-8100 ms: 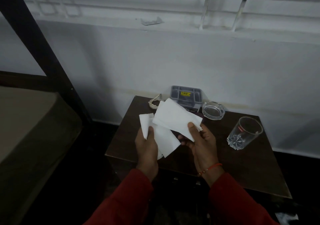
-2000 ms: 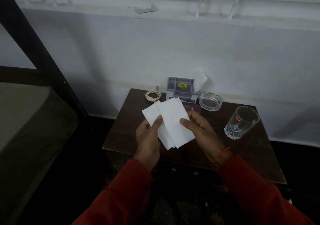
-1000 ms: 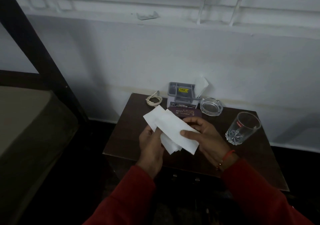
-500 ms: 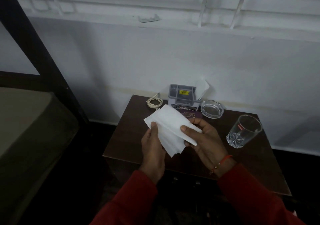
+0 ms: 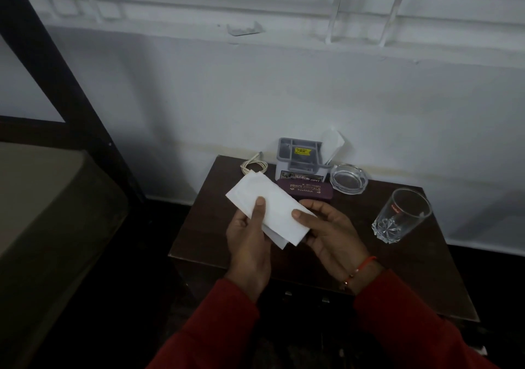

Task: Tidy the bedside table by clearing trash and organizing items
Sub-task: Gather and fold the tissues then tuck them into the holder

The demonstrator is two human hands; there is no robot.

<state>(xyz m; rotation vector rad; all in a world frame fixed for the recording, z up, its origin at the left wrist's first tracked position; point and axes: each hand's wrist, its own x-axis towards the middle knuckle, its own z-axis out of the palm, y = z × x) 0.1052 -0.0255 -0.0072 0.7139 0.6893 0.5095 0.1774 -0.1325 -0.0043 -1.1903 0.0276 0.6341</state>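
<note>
Both hands hold a small stack of white paper tissues (image 5: 277,208) above the dark wooden bedside table (image 5: 199,226). My left hand (image 5: 247,243) grips the stack from below with its thumb pressed on top. My right hand (image 5: 326,232) pinches the stack's right end, thumb on top and fingers underneath. At the back of the table stands a grey plastic organizer (image 5: 299,158) with one folded white tissue (image 5: 332,142) stuck in its right side. A purple spectacle case (image 5: 308,191) lies in front of the organizer.
A glass ashtray (image 5: 349,178) sits right of the organizer, a drinking glass (image 5: 402,216) further right. A coiled white cable (image 5: 253,166) lies at the back left. The white wall is close behind the table; a bed (image 5: 42,212) and dark post (image 5: 71,84) stand to the left.
The tissues have been squared into one neater stack between both hands. My left thumb has moved onto the top sheet. Earlier, one tissue went into the organizer.
</note>
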